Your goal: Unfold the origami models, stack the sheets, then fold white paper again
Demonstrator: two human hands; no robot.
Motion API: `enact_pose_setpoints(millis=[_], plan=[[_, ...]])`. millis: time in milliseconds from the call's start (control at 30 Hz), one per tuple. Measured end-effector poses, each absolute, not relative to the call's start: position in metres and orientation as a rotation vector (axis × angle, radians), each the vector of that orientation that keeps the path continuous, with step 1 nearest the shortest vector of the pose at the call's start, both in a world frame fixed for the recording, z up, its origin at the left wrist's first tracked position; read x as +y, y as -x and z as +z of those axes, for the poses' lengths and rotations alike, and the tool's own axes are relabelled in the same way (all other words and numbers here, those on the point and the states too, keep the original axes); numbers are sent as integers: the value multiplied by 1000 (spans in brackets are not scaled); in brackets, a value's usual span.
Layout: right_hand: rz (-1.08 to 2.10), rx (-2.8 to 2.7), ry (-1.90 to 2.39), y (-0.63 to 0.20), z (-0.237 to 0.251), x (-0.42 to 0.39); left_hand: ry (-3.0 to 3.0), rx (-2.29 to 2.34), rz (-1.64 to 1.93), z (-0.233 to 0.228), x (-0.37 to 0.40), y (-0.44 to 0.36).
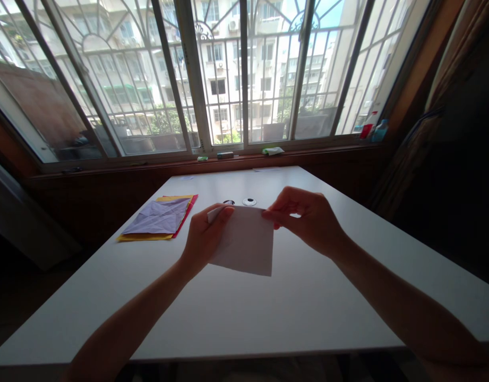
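A pale sheet of paper [248, 241] is held up over the white table, its lower edge hanging toward me. My left hand [208, 233] grips its left side, the thumb pressed on the front near the top edge. At the top right corner, my right hand [308, 217] pinches the paper between thumb and fingers. Just beyond the top edge lie two round googly-eye pieces; the right one [249, 202] is fully in sight, while the left one [229, 202] is partly hidden by the paper and my left hand.
On the left of the white table [244, 318] lies a stack of creased paper, with a lavender sheet [156, 215] over yellow and red ones. Small packets [273, 152] rest on the window sill behind. Bottles [379, 131] stand at its right end, near a dark curtain.
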State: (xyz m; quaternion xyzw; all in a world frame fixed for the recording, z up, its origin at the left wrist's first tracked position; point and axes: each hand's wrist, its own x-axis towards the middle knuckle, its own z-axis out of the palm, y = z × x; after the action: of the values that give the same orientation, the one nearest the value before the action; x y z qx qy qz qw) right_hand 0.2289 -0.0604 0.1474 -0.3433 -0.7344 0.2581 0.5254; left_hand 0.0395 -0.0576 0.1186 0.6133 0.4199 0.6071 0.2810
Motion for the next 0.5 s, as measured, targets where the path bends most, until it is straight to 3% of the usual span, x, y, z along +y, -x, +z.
enact_pose_setpoints(millis=[233, 500], plan=[[843, -1680, 747, -233, 141, -36, -1528, 1098, 1631, 110, -42, -37], [865, -1562, 720, -236, 140, -30, -1267, 885, 1432, 117, -46, -34]])
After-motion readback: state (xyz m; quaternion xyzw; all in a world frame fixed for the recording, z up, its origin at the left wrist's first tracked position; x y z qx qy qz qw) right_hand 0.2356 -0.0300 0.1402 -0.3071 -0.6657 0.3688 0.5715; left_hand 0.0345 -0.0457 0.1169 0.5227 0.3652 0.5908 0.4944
